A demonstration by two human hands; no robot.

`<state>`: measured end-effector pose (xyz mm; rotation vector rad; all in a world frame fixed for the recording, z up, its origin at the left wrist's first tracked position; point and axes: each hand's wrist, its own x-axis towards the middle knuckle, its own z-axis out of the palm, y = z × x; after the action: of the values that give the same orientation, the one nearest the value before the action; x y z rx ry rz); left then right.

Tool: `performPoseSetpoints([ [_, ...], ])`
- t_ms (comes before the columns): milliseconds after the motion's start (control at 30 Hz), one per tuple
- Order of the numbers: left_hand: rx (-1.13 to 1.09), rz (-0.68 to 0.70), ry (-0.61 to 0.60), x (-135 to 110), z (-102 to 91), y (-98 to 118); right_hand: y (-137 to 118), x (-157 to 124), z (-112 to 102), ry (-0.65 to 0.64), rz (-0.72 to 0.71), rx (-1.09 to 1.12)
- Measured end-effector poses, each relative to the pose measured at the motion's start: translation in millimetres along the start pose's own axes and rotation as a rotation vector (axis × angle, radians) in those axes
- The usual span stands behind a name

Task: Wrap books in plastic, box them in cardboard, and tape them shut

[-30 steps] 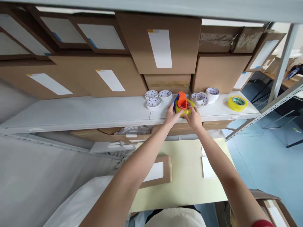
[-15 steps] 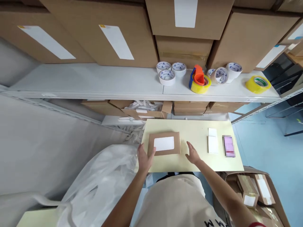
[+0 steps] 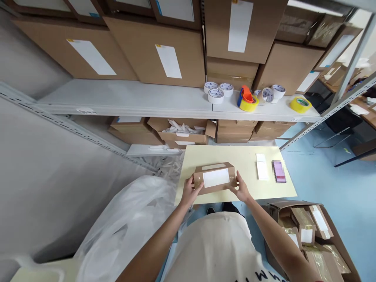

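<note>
A small brown cardboard box (image 3: 215,178) with a white label is lifted and tilted above the pale yellow table (image 3: 241,156). My left hand (image 3: 190,190) grips its left end and my right hand (image 3: 241,188) grips its right end. On the white shelf (image 3: 147,102) beyond the table stands a tape dispenser (image 3: 247,98) with an orange and blue handle and a yellow roll, apart from both hands.
White tape rolls (image 3: 216,91) and a yellow roll (image 3: 299,104) sit on the shelf under large cardboard boxes (image 3: 164,58). White labels (image 3: 261,168) and a pink item lie on the table. A clear plastic bag (image 3: 126,227) is at left, an open carton of small boxes (image 3: 308,235) at right.
Both hands left the tape dispenser on the shelf, came down to the table, and now grip the small box by its ends, lifting and tilting it.
</note>
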<state>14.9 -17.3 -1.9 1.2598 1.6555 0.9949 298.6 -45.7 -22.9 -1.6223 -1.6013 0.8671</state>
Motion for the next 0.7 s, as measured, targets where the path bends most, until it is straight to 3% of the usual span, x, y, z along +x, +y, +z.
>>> performPoseSetpoints([
  [133, 0.098, 0.056, -0.067, 7, 12.4, -5, -10, -14, -6, 0.096, -0.105, -0.253],
  [300, 0.22, 0.01, -0.127, 20, 38.1, -6, -11, -14, -3, 0.058, -0.091, -0.473],
  [533, 0.185, 0.226, -0.077, 21, 56.8, -12, -9, -6, -6, 0.008, -0.114, -0.587],
  [700, 0.117, 0.246, -0.142, 16, 60.8, -17, -2, -6, -10, -0.021, -0.082, -0.498],
])
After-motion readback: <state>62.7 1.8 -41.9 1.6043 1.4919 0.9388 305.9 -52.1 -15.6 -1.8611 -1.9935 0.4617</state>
